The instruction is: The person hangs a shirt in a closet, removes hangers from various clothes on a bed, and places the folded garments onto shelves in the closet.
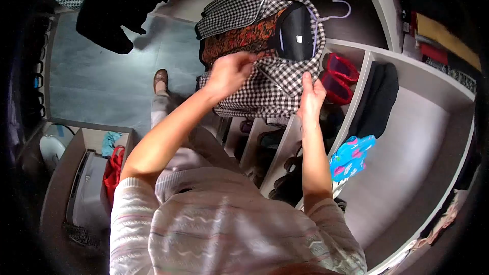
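A black-and-white checked jacket (277,89) lies spread open in front of me, over a pale purple hanger (338,10) whose hook sticks out at the right. Inside the jacket shows a red-and-orange patterned garment (239,37) with a black neck area. My left hand (232,74) is closed, pinching the jacket's near front edge by the lapel. At the near shoulder, my right hand (311,95) grips the checked cloth with the thumb on top; its other fingers are partly hidden.
Right of the jacket, red shoes (338,79) sit in a compartment. A long drawer (407,137) holds folded dark cloth (374,99) and a blue flowered cloth (352,159). Black clothing (119,7) hangs at upper left. An open drawer (56,183) stands at lower left.
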The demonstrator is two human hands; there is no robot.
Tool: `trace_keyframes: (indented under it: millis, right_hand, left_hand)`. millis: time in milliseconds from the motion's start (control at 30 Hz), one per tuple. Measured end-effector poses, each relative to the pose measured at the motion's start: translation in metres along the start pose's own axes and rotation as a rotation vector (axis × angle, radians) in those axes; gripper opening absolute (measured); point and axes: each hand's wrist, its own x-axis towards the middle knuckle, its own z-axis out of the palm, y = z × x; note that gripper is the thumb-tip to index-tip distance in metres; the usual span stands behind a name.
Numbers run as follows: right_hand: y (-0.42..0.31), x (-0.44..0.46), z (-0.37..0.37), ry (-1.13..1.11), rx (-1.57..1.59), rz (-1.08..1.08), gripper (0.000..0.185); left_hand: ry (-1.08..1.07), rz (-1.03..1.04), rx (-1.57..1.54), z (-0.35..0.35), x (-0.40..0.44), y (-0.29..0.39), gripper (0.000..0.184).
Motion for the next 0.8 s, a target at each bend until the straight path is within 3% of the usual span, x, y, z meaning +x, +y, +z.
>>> trace_keyframes:
  millis: [67,133,333,400,467,500,533,600,700,800]
  right_hand:
    - [-0.003,0.03,0.005,0.037,0.031,0.034,0.025]
    - [-0.017,0.056,0.018,0.11,0.001,0.122,0.024]
    - [-0.02,0.169,0.041,0.271,0.097,0.073,0.027]
    - [-0.019,0.216,0.035,0.356,0.068,0.084,0.036]
    - [-0.03,0.235,0.046,0.382,0.032,-0.054,0.048]
    - [-0.032,0.252,0.043,0.422,0.01,0.022,0.058]
    - [-0.03,0.269,0.037,0.382,0.061,-0.053,0.055]
    - [-0.035,0.289,0.036,0.516,0.018,-0.048,0.05]
    - [-0.024,0.343,0.003,0.429,0.024,-0.206,0.043]
    - [-0.038,0.345,0.003,0.466,0.141,-0.196,0.046]
  left_hand:
    - [-0.053,-0.17,0.093,-0.017,-0.016,-0.036,0.023]
    - [-0.03,-0.164,0.134,-0.021,-0.034,-0.079,0.022]
    - [-0.103,-0.326,0.308,-0.017,-0.068,-0.179,0.02]
    - [-0.043,-0.396,0.22,-0.007,-0.074,-0.21,0.019]
    - [-0.046,-0.398,0.357,0.006,-0.078,-0.233,0.019]
    - [0.028,-0.458,0.218,0.017,-0.08,-0.245,0.019]
    - [0.054,-0.484,0.201,0.026,-0.083,-0.252,0.019]
    - [0.057,-0.408,0.203,0.056,-0.095,-0.29,0.018]
    - [-0.12,-0.515,0.312,0.087,-0.105,-0.315,0.017]
    - [-0.141,-0.515,0.271,0.099,-0.107,-0.325,0.019]
